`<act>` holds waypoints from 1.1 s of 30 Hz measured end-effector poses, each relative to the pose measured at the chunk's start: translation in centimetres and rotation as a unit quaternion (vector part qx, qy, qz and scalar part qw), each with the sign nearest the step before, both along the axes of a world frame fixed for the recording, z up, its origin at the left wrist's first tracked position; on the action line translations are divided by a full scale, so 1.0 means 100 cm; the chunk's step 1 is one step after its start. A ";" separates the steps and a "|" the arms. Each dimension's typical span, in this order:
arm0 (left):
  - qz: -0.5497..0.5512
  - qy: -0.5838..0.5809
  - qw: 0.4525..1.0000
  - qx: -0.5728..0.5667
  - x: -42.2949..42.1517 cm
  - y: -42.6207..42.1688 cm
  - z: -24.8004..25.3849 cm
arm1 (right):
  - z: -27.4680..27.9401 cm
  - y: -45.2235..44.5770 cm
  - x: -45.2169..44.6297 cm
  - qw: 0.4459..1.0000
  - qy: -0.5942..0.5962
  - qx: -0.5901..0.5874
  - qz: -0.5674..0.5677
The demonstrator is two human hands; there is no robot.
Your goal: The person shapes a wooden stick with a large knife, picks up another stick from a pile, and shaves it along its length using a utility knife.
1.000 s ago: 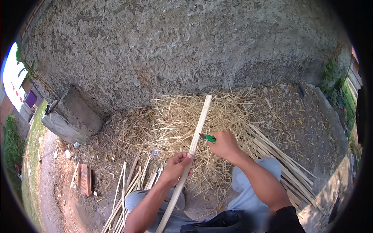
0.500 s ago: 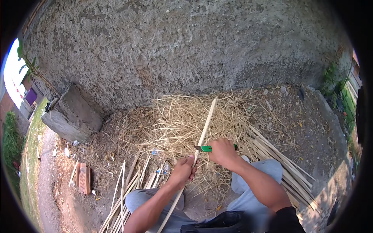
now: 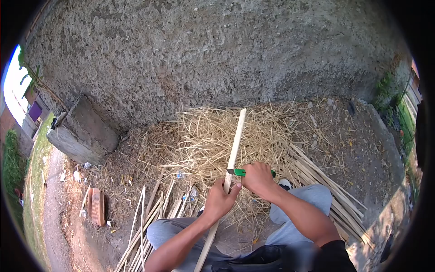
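Note:
A long pale strip of wood or bamboo (image 3: 237,141) slants up from between my knees, its far end over a heap of shavings. My left hand (image 3: 219,198) is closed around it below the middle, thumb along its right side. My right hand (image 3: 258,178) grips a green utility knife (image 3: 239,172), whose dark blade lies against the strip just above my left hand. The knife's back end pokes out at the right of my fist.
Thin shavings (image 3: 208,140) pile up before a rough wall (image 3: 217,54). Bundles of strips lie at the right (image 3: 326,186) and by my left knee (image 3: 140,245). A concrete block (image 3: 86,133) and a reddish brick piece (image 3: 96,206) are on the left.
The strip has turned, showing a broader face, and its top end has moved slightly left and up. My left hand has changed its grip; the blade remains at the strip.

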State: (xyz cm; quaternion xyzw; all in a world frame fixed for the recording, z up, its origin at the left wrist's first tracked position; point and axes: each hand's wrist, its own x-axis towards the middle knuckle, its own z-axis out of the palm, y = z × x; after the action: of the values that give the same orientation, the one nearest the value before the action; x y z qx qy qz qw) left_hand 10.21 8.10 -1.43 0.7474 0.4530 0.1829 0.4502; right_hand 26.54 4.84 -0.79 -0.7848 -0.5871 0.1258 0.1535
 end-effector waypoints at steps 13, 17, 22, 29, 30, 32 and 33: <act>-0.057 -0.036 0.930 -0.361 -0.001 0.014 0.002 | 0.002 -0.001 0.000 0.997 0.041 -0.039 0.046; -0.074 0.005 0.983 -0.168 -0.002 0.012 -0.015 | 0.000 -0.003 -0.007 0.998 0.010 -0.046 0.031; -0.026 0.039 0.999 0.010 0.002 -0.002 -0.024 | -0.009 -0.005 -0.009 1.000 -0.024 0.000 0.015; -0.086 0.123 0.989 -0.007 -0.008 -0.029 -0.018 | -0.018 0.017 0.033 0.998 -0.006 -0.005 -0.069; -0.090 0.124 0.988 -0.008 -0.011 -0.030 -0.014 | -0.022 0.018 0.031 0.997 -0.004 -0.006 -0.073; -0.078 0.143 0.986 -0.022 -0.016 -0.030 -0.004 | -0.032 0.023 0.031 0.993 -0.071 0.032 -0.085; -0.076 0.150 0.985 -0.034 -0.018 -0.029 -0.005 | -0.034 0.025 0.037 0.993 -0.071 0.032 -0.089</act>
State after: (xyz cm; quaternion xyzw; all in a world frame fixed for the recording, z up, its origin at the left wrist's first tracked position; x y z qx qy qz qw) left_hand 8.37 5.18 -1.98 0.7829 0.4632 0.0182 0.4149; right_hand 30.24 7.30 -4.20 -0.8353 -0.5284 0.0374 0.1469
